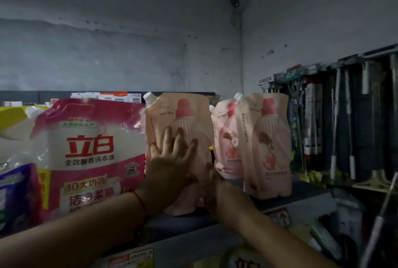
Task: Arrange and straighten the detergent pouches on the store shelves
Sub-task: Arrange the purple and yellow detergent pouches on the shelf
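A pale pink detergent pouch point(183, 117) with a white spout cap stands upright on the top shelf point(301, 190). My left hand point(172, 160) lies flat on its front, fingers spread. My right hand point(215, 190) holds the pouch's lower right side; its fingers are mostly hidden behind the pouch. Two more pale pink pouches stand to the right, a nearer one point(269, 145) and one behind it point(226, 138). A large magenta-and-white pouch point(90, 155) stands at the left, touching the pink one.
A purple pouch point(15, 192) and a yellow-topped pack point(15, 121) sit at the far left. Mops and long-handled tools point(344, 127) hang on the right wall. Grey walls rise behind. Price tags point(129, 259) line the shelf's front edge.
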Tool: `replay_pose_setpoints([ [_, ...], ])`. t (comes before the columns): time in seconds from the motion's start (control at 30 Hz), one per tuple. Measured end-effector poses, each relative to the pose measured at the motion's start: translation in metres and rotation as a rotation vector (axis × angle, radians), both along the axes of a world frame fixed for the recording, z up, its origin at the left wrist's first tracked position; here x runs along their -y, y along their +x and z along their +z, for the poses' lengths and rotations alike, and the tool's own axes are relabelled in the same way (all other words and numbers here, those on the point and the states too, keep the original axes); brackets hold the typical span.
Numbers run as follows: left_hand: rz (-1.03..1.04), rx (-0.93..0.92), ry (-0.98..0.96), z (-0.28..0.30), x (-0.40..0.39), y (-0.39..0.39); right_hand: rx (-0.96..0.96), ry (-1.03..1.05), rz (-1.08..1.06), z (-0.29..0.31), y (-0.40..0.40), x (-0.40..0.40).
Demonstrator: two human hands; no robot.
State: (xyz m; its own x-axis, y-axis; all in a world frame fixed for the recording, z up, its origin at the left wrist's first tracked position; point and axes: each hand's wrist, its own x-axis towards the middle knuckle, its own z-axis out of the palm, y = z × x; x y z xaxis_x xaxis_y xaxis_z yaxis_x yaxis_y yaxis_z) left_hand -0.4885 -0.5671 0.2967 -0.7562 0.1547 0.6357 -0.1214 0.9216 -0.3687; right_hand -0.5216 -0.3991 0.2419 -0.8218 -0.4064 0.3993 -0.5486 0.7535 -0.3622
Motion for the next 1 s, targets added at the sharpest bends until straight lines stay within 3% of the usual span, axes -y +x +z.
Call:
replay_pose_setpoints([
  [0.2, 0.017, 0.003, -0.018, -0.009, -0.012, 0.010, -0.138, 0.101, 0.082, 0.019, 0.026, -0.038],
  [0.3, 0.015, 0.026, 0.061, -0.016, -0.039, 0.015, -0.177, 0.098, 0.089, 0.032, 0.030, -0.061],
  [0.43, 0.044, 0.171, 0.150, -0.008, -0.084, 0.020, -0.170, 0.143, 0.057, 0.044, 0.026, -0.102],
  [0.73, 0.007, 0.120, 0.215, -0.015, -0.175, -0.027, -0.167, 0.231, 0.079, 0.054, -0.046, -0.202],
  [1.0, 0.108, 0.092, 0.251, -0.026, -0.211, -0.076, -0.087, 0.209, 0.239, 0.040, -0.110, -0.220],
])
